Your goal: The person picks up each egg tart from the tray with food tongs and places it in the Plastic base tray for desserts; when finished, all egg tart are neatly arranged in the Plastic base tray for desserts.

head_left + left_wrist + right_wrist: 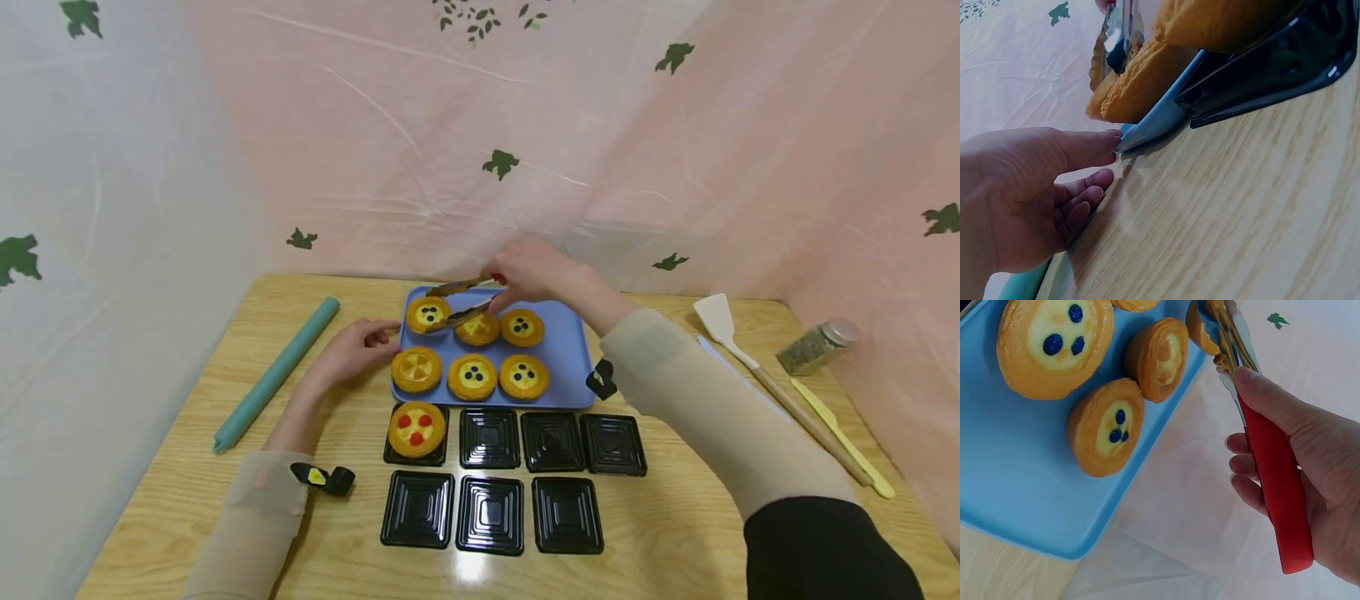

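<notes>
My right hand (528, 271) grips red-handled metal tongs (1275, 475) above the back of the blue tray (566, 354). The spread tips of the tongs straddle an egg tart with dark berries (429, 315) at the tray's back left. Whether they touch it I cannot tell. With thumb and index finger, my left hand (358, 350) holds the tray's left rim; its other fingers (1088, 197) are loosely curled below. Several more tarts stand on the tray, among them a berry-topped one (1109, 428) and one with yellow wedges (416, 370).
Several square black plastic dishes (489, 439) lie in two rows before the tray. One bears a red-topped tart (416, 429). A teal rolling pin (277, 375) lies left. On the right are a spatula (716, 319), a yellow knife (832, 421) and a spice jar (817, 346).
</notes>
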